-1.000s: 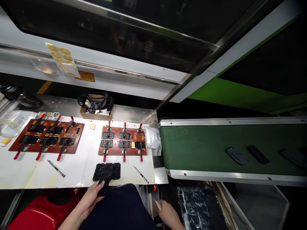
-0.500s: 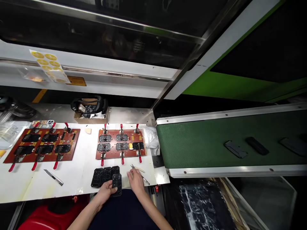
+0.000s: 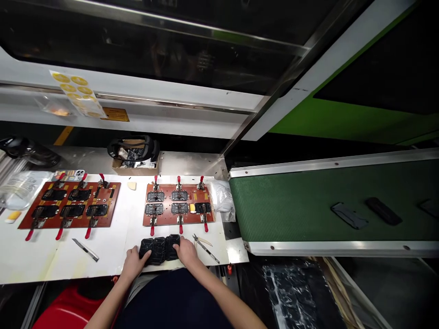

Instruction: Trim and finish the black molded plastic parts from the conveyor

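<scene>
Several black phone cases lie side by side in an overlapping row near the table's front edge. My left hand grips the left end of the row, thumb on top of the case there. At the other end, my right hand has its thumb over the rightmost case and its fingers around the edge. Just right of that hand lie a craft knife and a pair of nippers. Beyond the row, a brown fixture board with red-handled clamps holds several black frames.
A second clamp board and another craft knife are on the left. A cardboard box stands at the back. The green conveyor belt on the right carries dark cases. A red stool is below.
The single case that my left hand held in front is now in with the row. My right hand has moved left from beside the nippers onto the row's right end.
</scene>
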Available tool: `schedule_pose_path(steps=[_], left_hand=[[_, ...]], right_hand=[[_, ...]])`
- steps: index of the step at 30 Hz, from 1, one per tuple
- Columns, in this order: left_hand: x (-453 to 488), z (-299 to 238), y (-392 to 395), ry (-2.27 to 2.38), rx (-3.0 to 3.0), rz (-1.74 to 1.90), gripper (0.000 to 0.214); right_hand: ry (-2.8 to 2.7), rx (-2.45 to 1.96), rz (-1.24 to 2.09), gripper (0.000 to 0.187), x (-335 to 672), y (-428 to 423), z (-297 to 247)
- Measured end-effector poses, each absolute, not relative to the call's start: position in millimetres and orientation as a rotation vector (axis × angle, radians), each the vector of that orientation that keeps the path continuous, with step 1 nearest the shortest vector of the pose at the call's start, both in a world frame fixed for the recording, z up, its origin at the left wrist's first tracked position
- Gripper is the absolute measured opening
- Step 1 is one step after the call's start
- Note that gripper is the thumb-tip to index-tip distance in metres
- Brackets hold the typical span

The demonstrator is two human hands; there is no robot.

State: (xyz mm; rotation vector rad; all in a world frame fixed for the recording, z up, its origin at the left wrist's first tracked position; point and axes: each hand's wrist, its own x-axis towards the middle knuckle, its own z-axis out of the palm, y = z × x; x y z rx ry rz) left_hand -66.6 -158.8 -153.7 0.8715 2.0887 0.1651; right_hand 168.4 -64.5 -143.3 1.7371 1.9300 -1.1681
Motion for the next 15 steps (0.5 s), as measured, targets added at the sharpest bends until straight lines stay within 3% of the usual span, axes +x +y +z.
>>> schedule_pose_path(steps=[15], left_hand=[[-39.0, -177.3, -157.2, 2.126, 0.809, 0.0, 0.049]], right_hand=[[1.9, 1.597, -0.988, 0.044, 140.8, -70.3, -132.1]])
